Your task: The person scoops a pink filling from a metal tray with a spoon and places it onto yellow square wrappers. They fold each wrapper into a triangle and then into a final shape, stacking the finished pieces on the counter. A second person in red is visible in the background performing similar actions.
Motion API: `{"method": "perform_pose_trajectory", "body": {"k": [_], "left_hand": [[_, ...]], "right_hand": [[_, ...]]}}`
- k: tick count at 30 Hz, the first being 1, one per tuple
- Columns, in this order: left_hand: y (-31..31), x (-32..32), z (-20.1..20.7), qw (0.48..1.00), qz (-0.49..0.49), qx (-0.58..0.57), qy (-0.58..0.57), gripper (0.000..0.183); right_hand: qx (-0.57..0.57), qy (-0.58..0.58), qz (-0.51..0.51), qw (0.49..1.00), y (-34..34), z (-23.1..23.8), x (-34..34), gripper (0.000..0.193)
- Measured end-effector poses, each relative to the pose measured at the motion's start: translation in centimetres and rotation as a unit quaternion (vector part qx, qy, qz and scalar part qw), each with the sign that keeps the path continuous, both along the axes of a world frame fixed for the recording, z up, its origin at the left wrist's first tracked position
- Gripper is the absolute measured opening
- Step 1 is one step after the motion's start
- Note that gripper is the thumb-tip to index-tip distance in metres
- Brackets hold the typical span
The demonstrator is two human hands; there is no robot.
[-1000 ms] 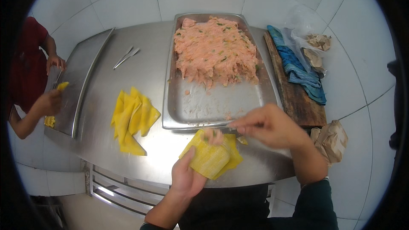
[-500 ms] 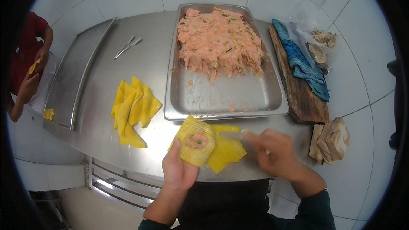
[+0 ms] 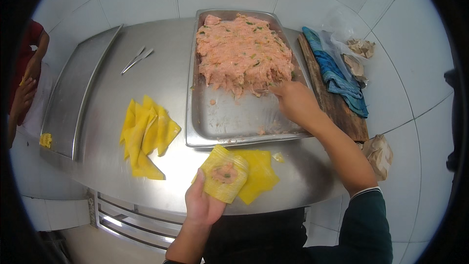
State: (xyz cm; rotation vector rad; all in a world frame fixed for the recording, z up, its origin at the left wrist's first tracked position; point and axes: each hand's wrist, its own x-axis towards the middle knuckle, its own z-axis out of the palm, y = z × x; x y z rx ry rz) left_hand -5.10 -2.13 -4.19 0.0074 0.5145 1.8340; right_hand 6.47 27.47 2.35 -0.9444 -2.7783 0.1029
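Far left of frame: another person's hands (image 3: 24,95) are seen by a metal tray (image 3: 78,98) w/ a yellow bit. Left-centre: folded yellow wrappers (image 3: 146,134) are piled on the bench (image 3: 161,76).

Lower centre: a yellow wrapper (image 3: 224,178) w/ a dab of pink filling is cupped in the left hand (image 3: 202,205), fingers curled under it.

Vs 0.5 s ago, the right hand (image 3: 295,100) is moved from the wrapper up to the filling tray (image 3: 217,127), fingers together at the pink mince (image 3: 242,54) – more filling is prob. being fetched.

Right: blue cloth (image 3: 337,78) on wooden board (image 3: 342,112); clear plastic bag (image 3: 349,34) upper right; crumpled brown paper (image 3: 378,154) lower right. No labels are made out.
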Motion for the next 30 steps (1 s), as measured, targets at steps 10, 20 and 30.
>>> {"method": "perform_pose_trajectory", "body": {"k": [10,20,30], "left_hand": [[0.2,0.1,0.2,1.0,-0.012,-0.015,0.012,0.055],[0.4,2.4,2.4,1.0,0.0,-0.004,-0.021,0.054],[0.6,2.7,2.3,0.998,0.016,-0.066,-0.01,0.054]], "right_hand": [[-0.356,0.039,-0.04,0.933,-1.5,3.5,3.8,0.026],[-0.121,0.195,0.172,0.958,-16.6,-0.5,7.7,0.052],[-0.036,0.216,0.178,0.959,-18.5,-2.8,10.9,0.047]]}}
